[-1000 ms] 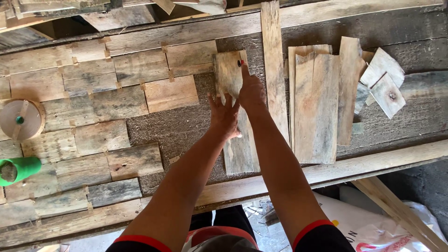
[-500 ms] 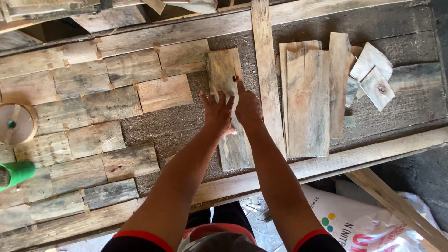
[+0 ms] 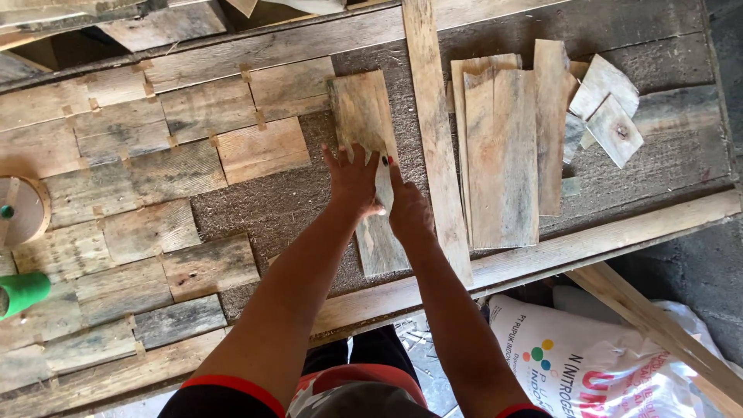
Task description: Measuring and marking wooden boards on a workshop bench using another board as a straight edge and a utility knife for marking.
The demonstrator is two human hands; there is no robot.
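A weathered wooden plank (image 3: 362,112) lies lengthwise on the brown fibrous board (image 3: 271,205), pointing away from me. My left hand (image 3: 353,179) presses flat on its middle with fingers spread. My right hand (image 3: 406,207) sits at the plank's right edge and grips a small red-tipped marker (image 3: 385,161), its tip touching the wood. To the left, several short planks (image 3: 155,147) are laid in rows with small spacer pieces between them.
A long narrow slat (image 3: 429,131) runs beside the plank. Loose boards (image 3: 503,147) and angular offcuts (image 3: 607,116) lie to the right. A green cup (image 3: 23,292) and a tape roll (image 3: 19,209) sit at the far left. A white printed sack (image 3: 596,364) lies below the bench.
My right hand has drawn the marker back along the plank's right edge toward me. The left hand stays pressed on the plank. The view has shifted slightly.
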